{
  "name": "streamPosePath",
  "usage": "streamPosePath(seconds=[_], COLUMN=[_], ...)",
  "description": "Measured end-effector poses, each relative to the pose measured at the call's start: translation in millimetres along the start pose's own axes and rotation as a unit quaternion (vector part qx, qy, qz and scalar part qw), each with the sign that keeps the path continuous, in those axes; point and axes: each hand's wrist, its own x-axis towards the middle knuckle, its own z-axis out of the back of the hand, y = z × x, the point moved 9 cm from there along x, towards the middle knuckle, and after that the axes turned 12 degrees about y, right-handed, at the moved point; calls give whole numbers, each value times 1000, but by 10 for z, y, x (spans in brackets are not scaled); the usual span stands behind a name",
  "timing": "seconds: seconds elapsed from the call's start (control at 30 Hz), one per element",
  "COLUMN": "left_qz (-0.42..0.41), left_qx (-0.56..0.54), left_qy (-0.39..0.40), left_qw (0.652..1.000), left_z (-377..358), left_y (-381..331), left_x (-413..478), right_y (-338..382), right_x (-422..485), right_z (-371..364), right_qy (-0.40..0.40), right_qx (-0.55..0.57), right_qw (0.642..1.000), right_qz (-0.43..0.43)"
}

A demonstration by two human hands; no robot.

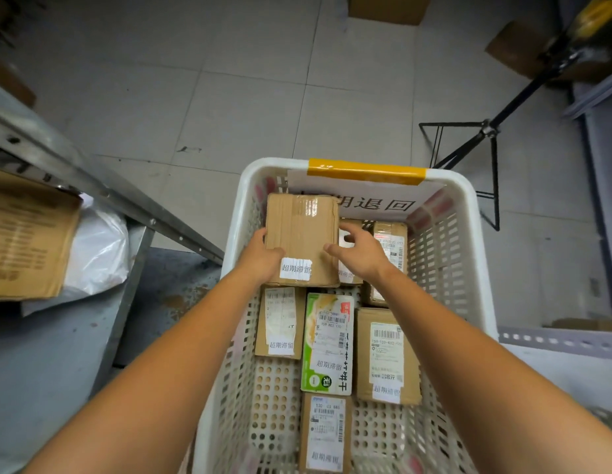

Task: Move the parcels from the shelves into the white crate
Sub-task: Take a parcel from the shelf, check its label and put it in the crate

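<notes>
Gripping the brown parcel [301, 234] at its near left corner with the left hand [263, 258], thumb on top. Right hand [361, 254] half open at its right edge, thumb tip touching; hold unclear. Parcel at the far left corner of the white crate [469, 213], beside other labelled parcels [386, 354].

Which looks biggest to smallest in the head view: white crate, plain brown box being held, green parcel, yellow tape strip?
1. white crate
2. plain brown box and green parcel: too alike to rank, and the box is held higher, nearer the camera
3. yellow tape strip
</notes>
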Motion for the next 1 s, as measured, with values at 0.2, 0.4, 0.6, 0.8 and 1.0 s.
streamPosePath(seconds=[0.2, 0.4, 0.6, 0.8, 1.0], left_qz=[-31, -123, -196, -255, -295], left_qx=[106, 250, 369, 460, 552], left_qy=[5, 18, 57, 70, 52], left_qw=[994, 960, 907, 848, 778], left_z=[162, 317, 133, -238, -625], left_y=[-511, -1322, -1948, -2365, -2579], left_x=[-626, -1308, -2056, -2890, -3813], right_y=[405, 759, 1029, 1089, 969], right_x=[-624, -1560, -2701, -3753, -4832], right_z=[349, 816, 1138, 1308, 1339], right_qy=[13, -58, -148, -220, -263], right_qx=[-104, -145, -165, -148, -140], right_qw=[994, 986, 971, 960, 950], right_qz=[-32, -58, -87, -94, -92])
